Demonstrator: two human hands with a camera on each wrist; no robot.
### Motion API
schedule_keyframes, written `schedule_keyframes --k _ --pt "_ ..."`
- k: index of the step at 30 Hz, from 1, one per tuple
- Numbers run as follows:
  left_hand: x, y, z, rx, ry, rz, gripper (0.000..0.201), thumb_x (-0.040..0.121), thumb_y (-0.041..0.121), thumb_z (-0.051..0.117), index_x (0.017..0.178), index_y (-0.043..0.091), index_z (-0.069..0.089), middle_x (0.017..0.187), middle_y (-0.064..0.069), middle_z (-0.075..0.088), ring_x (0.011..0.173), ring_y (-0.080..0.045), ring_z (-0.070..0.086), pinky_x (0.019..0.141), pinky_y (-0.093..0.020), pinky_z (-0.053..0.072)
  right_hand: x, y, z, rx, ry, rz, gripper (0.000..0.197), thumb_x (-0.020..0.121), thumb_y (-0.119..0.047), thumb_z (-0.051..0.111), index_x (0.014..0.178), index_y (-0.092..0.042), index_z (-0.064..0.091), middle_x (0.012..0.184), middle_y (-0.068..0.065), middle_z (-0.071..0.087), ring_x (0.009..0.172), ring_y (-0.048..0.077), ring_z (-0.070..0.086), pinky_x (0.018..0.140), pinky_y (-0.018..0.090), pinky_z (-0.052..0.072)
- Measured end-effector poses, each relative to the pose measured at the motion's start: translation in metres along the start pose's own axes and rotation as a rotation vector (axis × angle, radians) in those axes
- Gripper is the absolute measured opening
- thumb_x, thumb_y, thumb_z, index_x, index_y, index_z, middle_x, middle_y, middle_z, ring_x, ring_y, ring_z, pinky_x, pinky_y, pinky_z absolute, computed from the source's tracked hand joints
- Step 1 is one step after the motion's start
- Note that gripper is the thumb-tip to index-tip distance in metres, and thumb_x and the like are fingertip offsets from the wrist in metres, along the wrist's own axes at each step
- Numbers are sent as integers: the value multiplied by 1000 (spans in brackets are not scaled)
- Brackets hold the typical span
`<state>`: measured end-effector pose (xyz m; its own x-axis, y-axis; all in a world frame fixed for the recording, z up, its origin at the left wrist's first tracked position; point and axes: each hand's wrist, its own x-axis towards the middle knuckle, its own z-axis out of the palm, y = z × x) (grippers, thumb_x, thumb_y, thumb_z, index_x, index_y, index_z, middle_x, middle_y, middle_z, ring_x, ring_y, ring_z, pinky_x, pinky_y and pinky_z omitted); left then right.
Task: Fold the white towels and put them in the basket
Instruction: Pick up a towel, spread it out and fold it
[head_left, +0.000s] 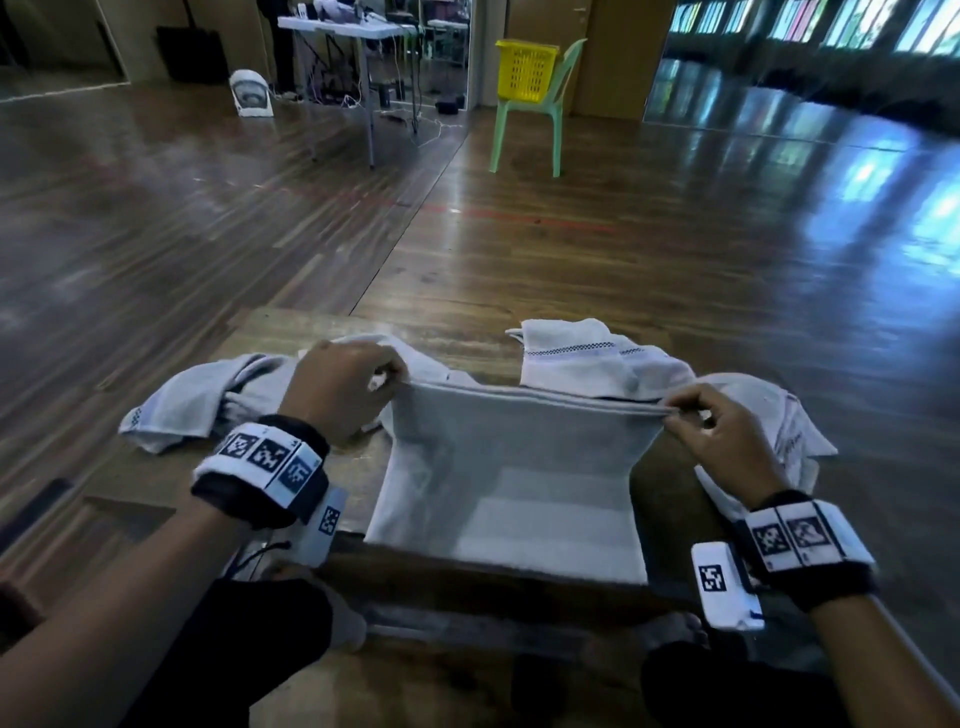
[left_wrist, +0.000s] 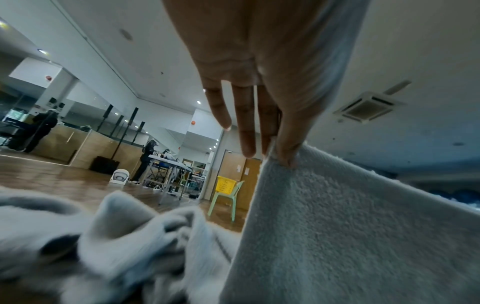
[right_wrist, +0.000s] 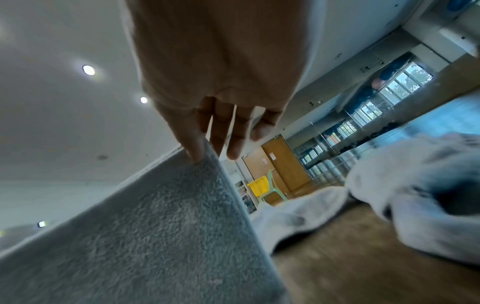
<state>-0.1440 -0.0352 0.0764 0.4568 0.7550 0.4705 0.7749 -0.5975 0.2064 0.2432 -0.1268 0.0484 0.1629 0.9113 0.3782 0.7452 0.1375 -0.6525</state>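
A white towel (head_left: 514, 478) is doubled over and lifted by its top edge above a low wooden table (head_left: 291, 332); its lower part lies on the table's near side. My left hand (head_left: 343, 384) pinches the top left corner of this towel (left_wrist: 337, 226), and my right hand (head_left: 717, 431) pinches the top right corner of the towel (right_wrist: 155, 236), stretching the edge taut. The other fingers of both hands hang loose. Loose white towels lie crumpled at the left (head_left: 192, 400), at the back (head_left: 576, 358) and at the right (head_left: 779, 431). The yellow basket (head_left: 524, 70) stands far off on a green chair (head_left: 540, 119).
Shiny wooden floor stretches between the table and the chair. A white folding table (head_left: 353, 31) with cables and a small white fan (head_left: 252, 93) stand at the back left. People stand at counters in the distance in the left wrist view. My knees are under the table's near edge.
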Motion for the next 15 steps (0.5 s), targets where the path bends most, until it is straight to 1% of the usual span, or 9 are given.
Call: schedule_keyframes --k 1,2,3,4,7,9,11,13,15 --pt "-9 -5 9 2 -86 11 5 75 18 72 76 20 68 77 1 68 72 -23 63 62 -28 43 -7 9 7 -86 -81 -30 25 76 1 69 81 -23 62 79 -10 62 76 2 58 70 11 44" --pt "-17 -8 17 6 -191 18 4 76 23 72 76 22 68 78 3 67 74 -22 62 63 -28 39 -13 16 12 -181 -172 -66 30 74 0 70 79 -27 60 78 -11 61 79 9 59 73 19 46" --pt "-27 -12 25 14 -296 26 5 77 28 71 78 24 67 81 6 67 77 -20 62 66 -28 38 -19 22 16 -256 -258 -85 32 73 -1 71 78 -31 58 78 -12 60 81 14 60 74 27 46" --pt "-36 -15 33 30 -387 36 5 79 32 69 80 27 67 84 9 66 80 -17 62 68 -28 38 -25 24 18 -291 -338 -75 32 73 -4 71 77 -33 58 77 -14 60 81 16 59 74 30 45" --pt "-56 -17 48 107 -584 66 7 83 38 61 86 31 63 91 15 61 87 -10 59 76 -28 41 -44 30 26 -292 -532 -21 33 74 -10 72 70 -38 56 75 -19 58 79 6 55 74 28 44" --pt "-63 -16 53 158 -647 77 8 83 36 59 86 30 62 91 14 61 88 -10 58 74 -26 39 -55 36 32 -325 -645 3 30 75 -15 72 70 -41 56 80 -17 61 82 4 54 78 30 46" --pt "-67 -15 57 174 -684 73 5 82 32 60 85 29 61 91 12 62 88 -11 58 69 -23 32 -61 39 34 -379 -696 6 25 76 -20 72 73 -41 59 87 -13 63 86 7 56 82 35 48" --pt "-69 -12 61 191 -707 68 3 83 28 59 85 29 61 94 11 61 89 -12 57 70 -23 29 -63 38 37 -400 -682 3 22 76 -23 72 75 -41 59 90 -11 63 89 9 57 83 37 48" --pt "-69 -10 66 192 -703 51 5 84 25 57 86 27 61 97 9 60 92 -13 57 72 -25 31 -64 35 37 -472 -652 -17 14 78 -28 70 79 -39 63 95 -12 62 94 10 56 83 35 44"
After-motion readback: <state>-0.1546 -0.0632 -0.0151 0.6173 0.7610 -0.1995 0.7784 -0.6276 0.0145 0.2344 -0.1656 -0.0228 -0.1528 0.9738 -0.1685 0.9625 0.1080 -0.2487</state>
